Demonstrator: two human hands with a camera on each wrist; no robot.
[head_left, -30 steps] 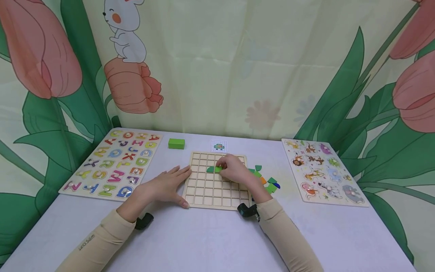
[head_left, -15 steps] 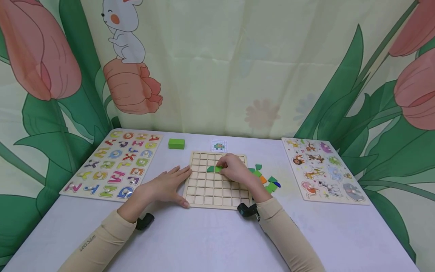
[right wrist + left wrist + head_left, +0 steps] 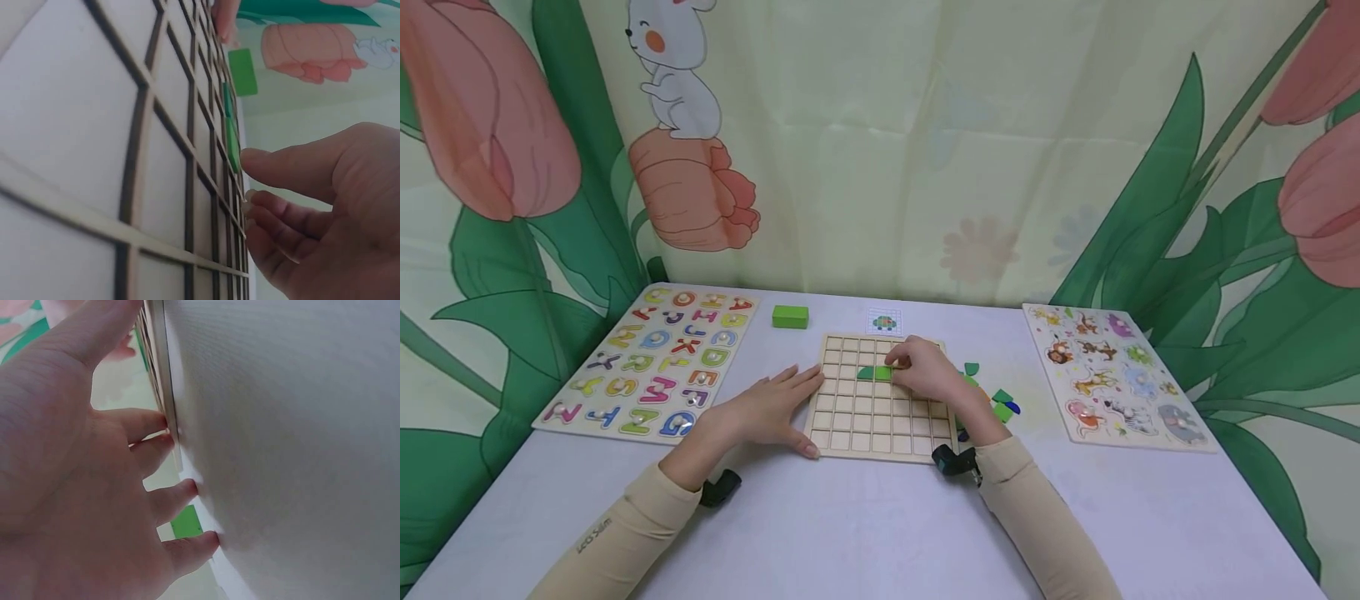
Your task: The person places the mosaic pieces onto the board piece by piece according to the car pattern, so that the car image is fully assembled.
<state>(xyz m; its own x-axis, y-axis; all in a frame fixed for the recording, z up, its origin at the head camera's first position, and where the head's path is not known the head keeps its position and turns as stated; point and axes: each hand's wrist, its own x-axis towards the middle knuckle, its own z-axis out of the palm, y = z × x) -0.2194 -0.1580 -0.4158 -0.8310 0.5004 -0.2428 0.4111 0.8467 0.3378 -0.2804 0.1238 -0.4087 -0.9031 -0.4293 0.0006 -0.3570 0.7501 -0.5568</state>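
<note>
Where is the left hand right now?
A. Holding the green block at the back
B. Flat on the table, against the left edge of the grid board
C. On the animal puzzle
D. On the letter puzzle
B: the left hand lies flat with straight fingers touching the left edge of the grid board.

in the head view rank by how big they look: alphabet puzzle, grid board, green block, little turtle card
1. alphabet puzzle
2. grid board, somewhat smaller, partly under the hands
3. green block and turtle card: look alike, not ranked
</note>
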